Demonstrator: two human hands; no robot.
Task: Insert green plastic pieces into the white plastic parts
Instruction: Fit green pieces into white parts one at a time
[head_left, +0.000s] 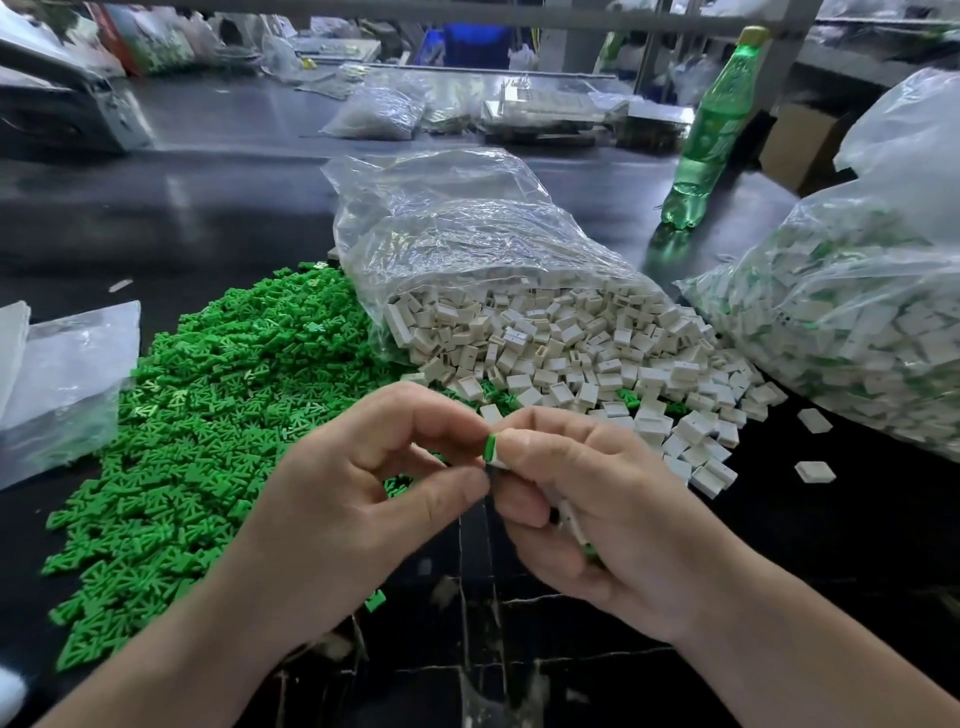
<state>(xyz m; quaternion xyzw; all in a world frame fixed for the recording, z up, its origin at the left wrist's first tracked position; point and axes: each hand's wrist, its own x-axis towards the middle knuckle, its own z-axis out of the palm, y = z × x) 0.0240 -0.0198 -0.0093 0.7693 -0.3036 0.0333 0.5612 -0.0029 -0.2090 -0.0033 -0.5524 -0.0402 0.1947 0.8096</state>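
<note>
Two heaps are spread on a dark, glossy table (208, 208). To the left lies a wide pile of green plastic pieces (208, 415), matte, flat and branched in shape. At centre, a crinkled clear bag (467, 223) is laid on its side, and white plastic parts (571, 353) are spilled from its mouth: small, boxy, matte, some with a slot visible. The two heaps are touching at the bag mouth. A second clear bag (857, 312) at right is packed with white blocks showing green. Flat clear bags (62, 374) are stacked at the left edge. A green translucent bottle (711, 140) with a yellow-green cap is stood upright behind the bags.

Both hands are held together just in front of the heaps. The left hand (353, 499) is curled, with thumb and forefinger closed on a green piece (490, 448). The right hand (613, 509) is clamped by thumb and forefinger on a white part (501, 460). The green piece is seated at that part's end. More white and green bits (574, 525) are cupped in the right palm. Two loose white parts (814, 420) are lying apart at right.
</note>
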